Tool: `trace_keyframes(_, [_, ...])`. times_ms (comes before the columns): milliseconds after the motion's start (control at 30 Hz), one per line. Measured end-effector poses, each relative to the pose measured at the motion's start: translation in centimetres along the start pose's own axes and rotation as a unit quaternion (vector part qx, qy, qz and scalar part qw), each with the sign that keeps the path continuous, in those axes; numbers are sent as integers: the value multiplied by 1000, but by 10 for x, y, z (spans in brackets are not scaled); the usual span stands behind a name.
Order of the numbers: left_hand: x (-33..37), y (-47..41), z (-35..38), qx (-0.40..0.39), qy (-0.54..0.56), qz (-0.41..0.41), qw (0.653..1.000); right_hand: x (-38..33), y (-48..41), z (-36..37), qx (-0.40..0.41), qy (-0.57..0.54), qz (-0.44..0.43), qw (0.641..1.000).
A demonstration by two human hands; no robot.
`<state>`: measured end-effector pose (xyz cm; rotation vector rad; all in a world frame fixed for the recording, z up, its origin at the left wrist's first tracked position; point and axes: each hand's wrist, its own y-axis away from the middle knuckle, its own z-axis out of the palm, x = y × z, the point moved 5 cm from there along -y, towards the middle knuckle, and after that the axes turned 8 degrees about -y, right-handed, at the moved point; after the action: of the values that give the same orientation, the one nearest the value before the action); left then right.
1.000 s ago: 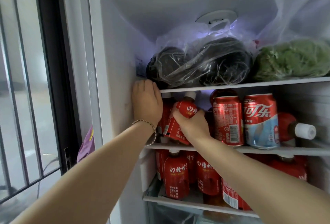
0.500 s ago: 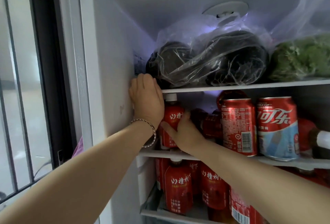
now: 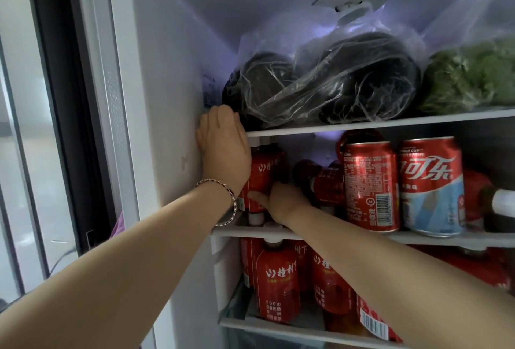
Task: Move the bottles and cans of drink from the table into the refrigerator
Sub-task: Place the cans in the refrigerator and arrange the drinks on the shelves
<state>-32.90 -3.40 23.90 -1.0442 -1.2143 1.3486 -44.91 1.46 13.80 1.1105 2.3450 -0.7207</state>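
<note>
The refrigerator stands open. On its middle shelf [image 3: 434, 237] a red bottle [image 3: 263, 173] with a white cap stands upright at the far left. My right hand [image 3: 281, 201] wraps its lower part, thumb across the front and fingers hidden behind it. My left hand [image 3: 223, 148], a bracelet on the wrist, lies flat against the left inner wall at the top shelf's edge and holds nothing. Two red cola cans [image 3: 370, 184] [image 3: 432, 181] stand to the right. Another red bottle [image 3: 317, 178] lies on its side behind them.
The top shelf holds a clear bag of dark produce [image 3: 334, 78] and a bag of greens [image 3: 473, 75]. Several red bottles [image 3: 278, 284] fill the lower shelf. A white-capped bottle [image 3: 501, 204] lies at the far right. A barred window [image 3: 28, 153] is on the left.
The red bottle was tilted in my right hand and now stands upright at the shelf's left end. My right hand has slid down to its base. My left hand flattened against the wall.
</note>
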Motion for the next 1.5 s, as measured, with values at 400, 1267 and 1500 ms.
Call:
trace_keyframes(400, [-4, 4, -4, -78, 19, 16, 997, -27, 110, -52, 302, 64, -194, 931])
trace_keyframes(1267, [-6, -1, -9, -161, 62, -30, 985, -24, 75, -47, 137, -166, -75, 974])
trace_keyframes(1500, [-6, 0, -8, -155, 63, -31, 985, -38, 69, -25, 74, -208, -114, 969])
